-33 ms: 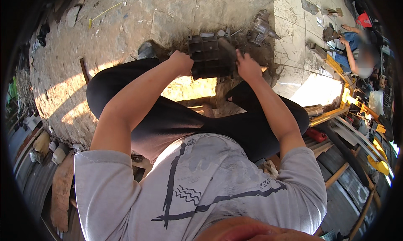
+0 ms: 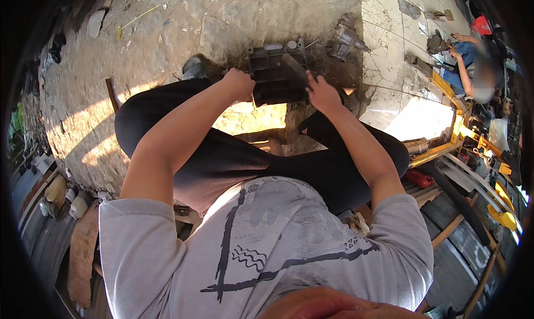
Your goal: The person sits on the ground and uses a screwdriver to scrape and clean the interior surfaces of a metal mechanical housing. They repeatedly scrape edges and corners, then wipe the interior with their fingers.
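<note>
In front of my crossed legs sits a dark, boxy ribbed casing (image 2: 268, 60), its top divided into rectangular compartments. My left hand (image 2: 241, 83) is closed at the casing's left edge, gripping it there, though the fingertips are hidden. My right hand (image 2: 324, 92) is closed around the near end of a flat, dark, blade-like tool (image 2: 295, 66), with the index finger stretched along it. The tool slants over the casing's right side, its rounded tip toward the far left. Whether it touches the casing, I cannot tell.
Beyond the casing to the right lies a grey metal machine part (image 2: 346, 40) with several stubs. A dark rounded object (image 2: 194, 67) lies left of my left hand. At the far right another person (image 2: 473, 68) sits near a yellow metal frame (image 2: 442, 85). Cracked tiles (image 2: 384, 46) border the rough floor.
My right hand has shifted slightly left with the tool, which now reaches farther over the casing. My left hand and the casing have hardly moved.
</note>
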Available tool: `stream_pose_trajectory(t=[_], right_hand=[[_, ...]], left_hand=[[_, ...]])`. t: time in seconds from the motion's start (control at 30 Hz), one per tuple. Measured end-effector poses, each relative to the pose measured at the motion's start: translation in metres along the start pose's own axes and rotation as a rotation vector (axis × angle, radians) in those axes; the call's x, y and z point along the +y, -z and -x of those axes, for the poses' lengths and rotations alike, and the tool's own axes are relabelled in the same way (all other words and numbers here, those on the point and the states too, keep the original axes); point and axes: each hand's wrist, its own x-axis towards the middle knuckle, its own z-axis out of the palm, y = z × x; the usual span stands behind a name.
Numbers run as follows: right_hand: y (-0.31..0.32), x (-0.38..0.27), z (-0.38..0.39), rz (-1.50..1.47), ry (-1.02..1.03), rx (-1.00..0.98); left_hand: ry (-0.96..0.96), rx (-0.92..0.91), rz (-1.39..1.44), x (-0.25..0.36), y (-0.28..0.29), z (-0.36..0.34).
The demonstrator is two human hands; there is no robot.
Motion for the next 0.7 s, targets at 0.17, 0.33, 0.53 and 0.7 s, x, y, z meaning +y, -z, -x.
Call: stream_pose_trajectory(t=[0.17,0.33,0.53,0.7], right_hand=[[0.033,-0.001,-0.017,-0.188,0.046,0.096],[0.007,-0.004,-0.004,-0.110,-0.061,-0.154],[0.034,0.034,-0.021,-0.151,-0.146,0.019],[0.034,0.021,-0.022,0.007,-0.193,-0.023]], left_hand=[[0.048,-0.044,-0.014,-0.002,0.000,-0.001],[0.026,-0.053,-0.039,-0.007,0.002,-0.004],[0.032,-0.049,-0.047,-0.002,0.013,-0.003],[0.015,-0.019,-0.063,0.001,0.010,-0.005]])
